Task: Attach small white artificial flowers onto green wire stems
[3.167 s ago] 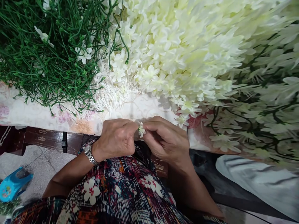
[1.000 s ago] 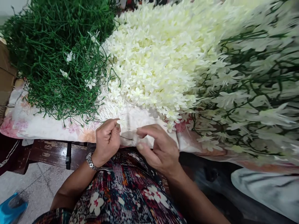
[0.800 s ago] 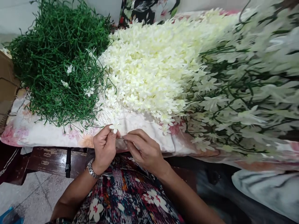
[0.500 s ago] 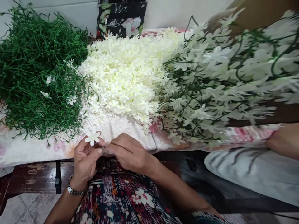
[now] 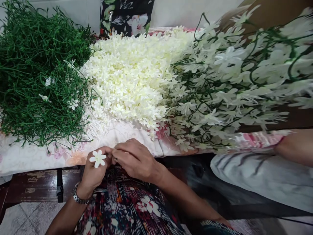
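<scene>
White flower [image 5: 97, 158] pinched by left hand [image 5: 94, 169], right hand [image 5: 133, 160] hiding stem

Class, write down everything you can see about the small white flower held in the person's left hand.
The small white flower has about six narrow, pointed petals around a pale yellowish centre and looks like fabric or plastic. It faces the camera, pinched in the left hand, below the floral cloth's edge. The right hand meets the left hand's fingers beside it.

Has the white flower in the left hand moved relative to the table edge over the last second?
Yes. The white flower in the left hand has come toward the body: a second ago it lay over the cloth; now it sits below the cloth's front edge.
</scene>
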Motion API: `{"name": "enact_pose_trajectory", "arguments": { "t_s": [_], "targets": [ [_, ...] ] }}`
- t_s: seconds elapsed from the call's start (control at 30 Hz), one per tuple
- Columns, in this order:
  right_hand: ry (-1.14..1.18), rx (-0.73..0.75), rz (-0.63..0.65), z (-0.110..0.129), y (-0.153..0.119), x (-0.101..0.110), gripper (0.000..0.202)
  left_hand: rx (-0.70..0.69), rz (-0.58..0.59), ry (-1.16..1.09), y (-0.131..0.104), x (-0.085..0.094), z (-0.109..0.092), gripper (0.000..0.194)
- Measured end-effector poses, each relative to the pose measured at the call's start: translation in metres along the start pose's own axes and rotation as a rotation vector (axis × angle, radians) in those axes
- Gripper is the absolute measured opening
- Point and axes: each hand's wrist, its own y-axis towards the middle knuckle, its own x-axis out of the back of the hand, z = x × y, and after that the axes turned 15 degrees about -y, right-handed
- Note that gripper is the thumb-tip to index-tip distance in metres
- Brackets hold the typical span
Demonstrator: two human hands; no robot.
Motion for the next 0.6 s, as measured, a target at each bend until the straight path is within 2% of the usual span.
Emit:
{"name": "enact_pose_trajectory", "arguments": {
  "t_s": [0.1,0.13,0.2,0.27,0.33,0.47,0.6],
  "targets": [
    [-0.228,-0.242,-0.056,-0.015,-0.020,0.011,0.019,-0.001,-0.048,-0.023,0.001,-0.001,-0.002,0.011],
    [-0.351,-0.344,-0.018,-0.021,-0.027,0.015,0.016,-0.014,-0.058,-0.017,0.001,-0.002,-0.004,0.009],
    [-0.539,-0.459,0.159,-0.031,-0.039,0.022,0.010,-0.050,-0.052,0.014,0.001,-0.003,-0.006,0.007],
    [-0.626,-0.482,0.291,-0.036,-0.046,0.024,0.008,-0.085,-0.031,0.039,0.001,-0.006,-0.008,0.006],
    [-0.651,-0.474,0.345,-0.037,-0.050,0.023,0.007,-0.118,-0.037,0.026,0.001,-0.008,-0.009,0.005],
    [-0.559,-0.481,0.265,-0.031,-0.047,0.021,0.003,-0.223,-0.114,-0.003,0.000,-0.007,-0.010,0.006],
    [-0.116,-0.583,0.161,-0.019,-0.031,0.018,0.006,-0.296,-0.127,0.047,0.000,-0.005,-0.004,0.008]
  ]
}}
